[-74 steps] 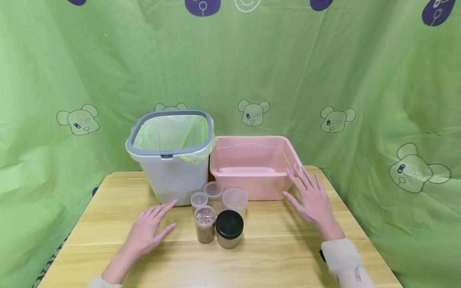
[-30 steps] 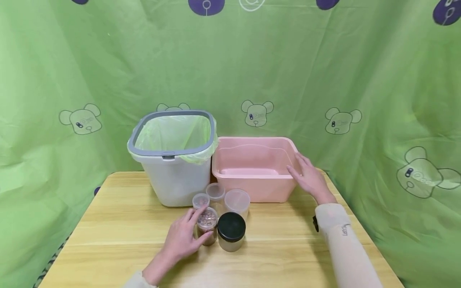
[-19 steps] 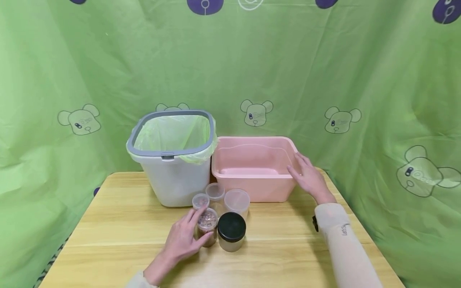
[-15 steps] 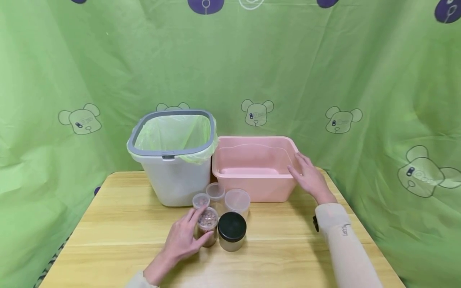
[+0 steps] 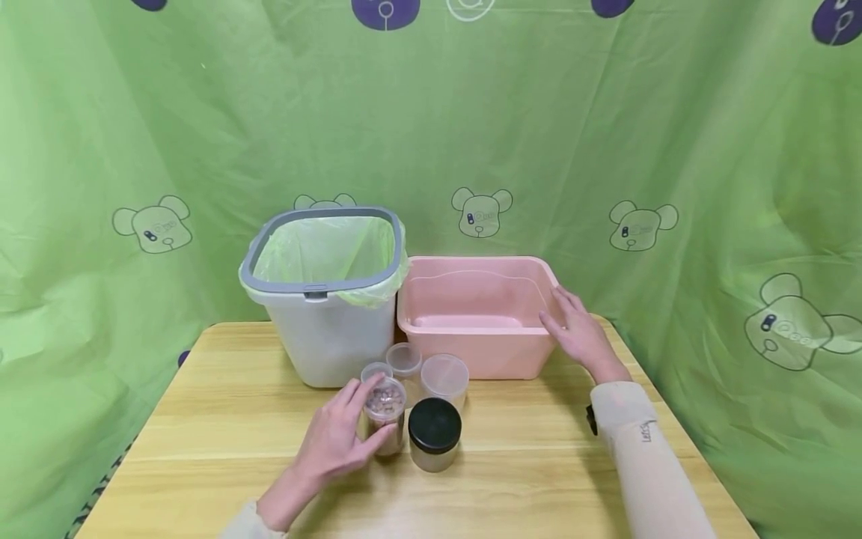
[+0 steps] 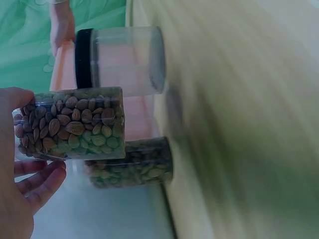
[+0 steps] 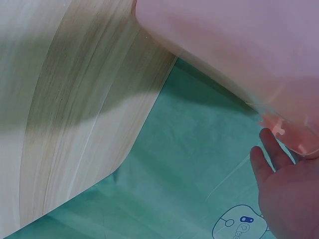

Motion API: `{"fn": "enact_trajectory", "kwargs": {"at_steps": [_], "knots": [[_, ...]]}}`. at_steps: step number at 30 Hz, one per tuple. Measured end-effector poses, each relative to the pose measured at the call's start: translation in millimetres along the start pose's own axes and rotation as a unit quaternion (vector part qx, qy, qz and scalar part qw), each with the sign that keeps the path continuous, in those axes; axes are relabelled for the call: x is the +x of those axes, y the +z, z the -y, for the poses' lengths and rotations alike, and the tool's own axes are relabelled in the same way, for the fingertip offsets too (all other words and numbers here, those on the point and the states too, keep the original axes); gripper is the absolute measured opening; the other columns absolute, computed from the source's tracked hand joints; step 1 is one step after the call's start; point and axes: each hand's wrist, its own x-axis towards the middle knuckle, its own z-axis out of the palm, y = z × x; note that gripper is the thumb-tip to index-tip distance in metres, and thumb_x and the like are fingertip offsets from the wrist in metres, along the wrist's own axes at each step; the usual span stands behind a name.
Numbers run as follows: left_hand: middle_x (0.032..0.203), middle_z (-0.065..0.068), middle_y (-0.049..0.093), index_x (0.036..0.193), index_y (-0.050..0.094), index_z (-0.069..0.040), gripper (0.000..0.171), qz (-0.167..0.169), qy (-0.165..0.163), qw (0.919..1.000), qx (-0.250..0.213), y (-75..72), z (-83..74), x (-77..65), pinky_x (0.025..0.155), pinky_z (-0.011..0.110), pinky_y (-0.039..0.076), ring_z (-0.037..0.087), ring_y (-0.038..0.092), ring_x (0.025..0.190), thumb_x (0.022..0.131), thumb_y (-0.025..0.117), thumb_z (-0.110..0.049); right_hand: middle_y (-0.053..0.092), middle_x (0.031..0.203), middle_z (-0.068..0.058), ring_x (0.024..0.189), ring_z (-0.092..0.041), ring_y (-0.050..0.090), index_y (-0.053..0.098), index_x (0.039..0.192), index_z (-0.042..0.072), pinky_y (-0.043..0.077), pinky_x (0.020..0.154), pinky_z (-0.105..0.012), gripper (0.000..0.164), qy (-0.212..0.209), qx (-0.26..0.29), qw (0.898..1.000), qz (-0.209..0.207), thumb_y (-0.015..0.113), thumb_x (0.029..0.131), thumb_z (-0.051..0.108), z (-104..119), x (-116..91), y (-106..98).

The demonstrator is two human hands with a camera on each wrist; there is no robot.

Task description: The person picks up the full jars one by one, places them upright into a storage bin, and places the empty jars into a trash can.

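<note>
The clear cylindrical plastic almond jar (image 5: pixel 387 404) has risen, gripped by the left hand (image 5: pixel 331 440); only the left-wrist view shows it off the wooden table (image 5: pixel 539 479). At two o'clock, the right hand (image 5: pixel 584 337), fingers extended, touches a pink plastic tub (image 5: pixel 478 355).

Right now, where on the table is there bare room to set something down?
Bare table lies between the black-lidded jar and the right sleeve, and left of the left hand. It's crowded around the held almond jar, where other jars stand before the bin and pink tub.

The left hand (image 5: pixel 331 440) has lifted the almond jar (image 6: pixel 75 123).
</note>
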Motion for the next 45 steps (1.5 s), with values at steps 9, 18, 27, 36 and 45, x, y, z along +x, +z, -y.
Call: {"fn": "enact_trajectory", "kwargs": {"at_steps": [9,18,27,36,45], "knots": [[0.103,0.001,0.064,0.146,0.054,-0.011,0.075,-0.019,0.018,0.9997,-0.002,-22.2,-5.0,16.2,0.070,0.029,0.058,0.013,0.063,0.080,0.083,0.079,-0.044,0.014,0.171,-0.022,0.146,-0.058,0.030,0.015,0.166,0.005,0.028,0.114,-0.074,0.072,-0.005,0.004,1.000,0.006,0.041,0.106,0.036,-2.1,-0.8,-1.9],[0.105,0.002,0.064,0.147,0.054,-0.010,0.075,-0.037,0.035,0.9985,-0.022,-36.9,-10.3,41.4,0.071,0.032,0.059,0.013,0.064,0.083,0.083,0.078,-0.043,0.015,0.171,-0.023,0.149,-0.056,0.027,0.016,0.165,0.003,0.026,0.117,-0.072,0.072,-0.011,-0.006,1.000,0.017,0.042,0.105,0.035,1.9,2.5,-6.5],[0.108,0.004,0.064,0.148,0.052,-0.011,0.074,-0.043,0.036,0.9975,-0.043,-41.9,-13.3,69.7,0.072,0.035,0.058,0.015,0.063,0.086,0.086,0.077,-0.043,0.016,0.170,-0.025,0.148,-0.057,0.027,0.015,0.165,0.003,0.026,0.116,-0.073,0.073,-0.013,-0.015,1.000,0.021,0.043,0.106,0.034,6.5,-1.9,-8.6],[0.113,0.006,0.065,0.148,0.051,-0.012,0.072,-0.036,0.038,0.9962,-0.070,-34.9,-20.9,96.7,0.078,0.038,0.060,0.019,0.067,0.092,0.087,0.074,-0.043,0.019,0.167,-0.030,0.144,-0.060,0.030,0.016,0.164,0.000,0.028,0.115,-0.073,0.074,-0.010,-0.015,1.000,0.019,0.046,0.106,0.034,6.5,-20.4,-10.0],[0.121,0.008,0.065,0.149,0.051,-0.012,0.072,-0.020,0.011,0.9949,-0.098,-27.6,-25.9,123.4,0.085,0.044,0.060,0.026,0.069,0.100,0.089,0.069,-0.048,0.021,0.167,-0.028,0.147,-0.056,0.029,0.019,0.163,-0.002,0.026,0.118,-0.071,0.074,-0.009,-0.012,1.000,0.015,0.049,0.104,0.031,10.7,-26.5,-11.0]]}}
